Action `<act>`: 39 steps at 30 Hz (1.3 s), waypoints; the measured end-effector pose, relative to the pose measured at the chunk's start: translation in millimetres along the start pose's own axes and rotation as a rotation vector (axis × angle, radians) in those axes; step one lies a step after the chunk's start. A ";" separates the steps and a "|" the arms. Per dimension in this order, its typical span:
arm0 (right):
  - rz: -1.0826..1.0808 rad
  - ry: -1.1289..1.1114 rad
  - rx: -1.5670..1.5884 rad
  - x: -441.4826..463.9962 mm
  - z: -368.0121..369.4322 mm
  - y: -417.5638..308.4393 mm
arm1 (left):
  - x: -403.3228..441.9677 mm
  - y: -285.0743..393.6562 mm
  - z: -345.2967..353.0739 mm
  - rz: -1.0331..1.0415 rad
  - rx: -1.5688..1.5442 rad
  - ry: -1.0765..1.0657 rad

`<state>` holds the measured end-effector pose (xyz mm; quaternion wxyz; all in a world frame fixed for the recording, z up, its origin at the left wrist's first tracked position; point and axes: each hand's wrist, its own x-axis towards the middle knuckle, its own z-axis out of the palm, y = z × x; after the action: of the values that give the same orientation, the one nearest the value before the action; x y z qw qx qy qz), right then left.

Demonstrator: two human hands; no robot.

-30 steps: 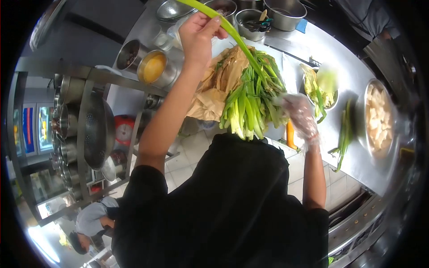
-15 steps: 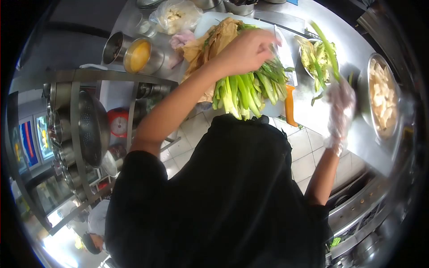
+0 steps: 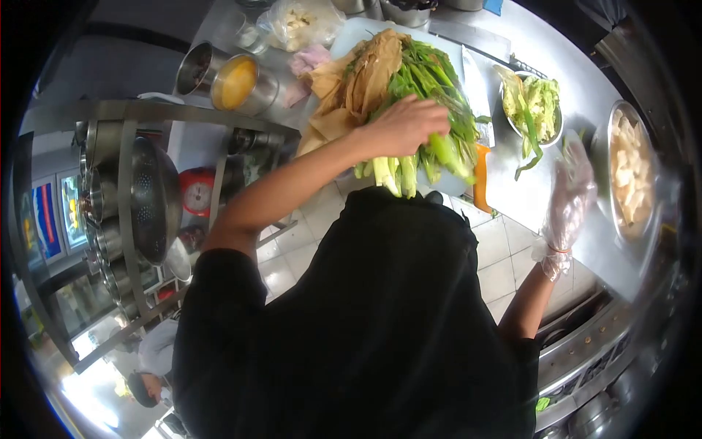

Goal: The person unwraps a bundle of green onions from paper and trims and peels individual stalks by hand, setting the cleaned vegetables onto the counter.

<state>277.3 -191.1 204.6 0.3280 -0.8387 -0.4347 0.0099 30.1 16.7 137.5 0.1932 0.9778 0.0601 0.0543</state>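
Note:
A large bunch of leafy greens (image 3: 431,69) with pale thick stems lies on a white cutting board (image 3: 351,33), partly wrapped in brown paper (image 3: 369,73). My bare left hand (image 3: 413,126) is over the bunch, its fingers closed around a light green stalk (image 3: 446,154) blurred by motion. My right hand (image 3: 570,194), in a clear plastic glove, is above the steel table beside the large bowl; its fingers point away from me, stretched out and somewhat blurred, with no stalk visible in them. An orange-handled knife (image 3: 481,179) lies at the board's right edge.
A small bowl (image 3: 559,135) of leaf trimmings, one long leaf hanging over its rim, stands between board and right hand. At right is a large metal bowl (image 3: 613,157) of pale pieces. Steel pots (image 3: 267,91), a pink cloth (image 3: 311,60) and a plastic bag (image 3: 322,25) are at left.
The green stalk my right hand held up is no longer in it, and that hand has come slightly closer to me. My left hand has lowered onto the stems and grips a stalk.

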 end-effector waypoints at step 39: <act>-0.356 -0.371 0.149 110.4 90.9 -150.8 | -19.0 -7.5 -171.7 0.218 -0.787 0.898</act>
<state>209.5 0.8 247.2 0.3002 -0.7062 -0.6263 0.1375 -11.6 84.7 290.9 0.4893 0.7149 0.0107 0.4994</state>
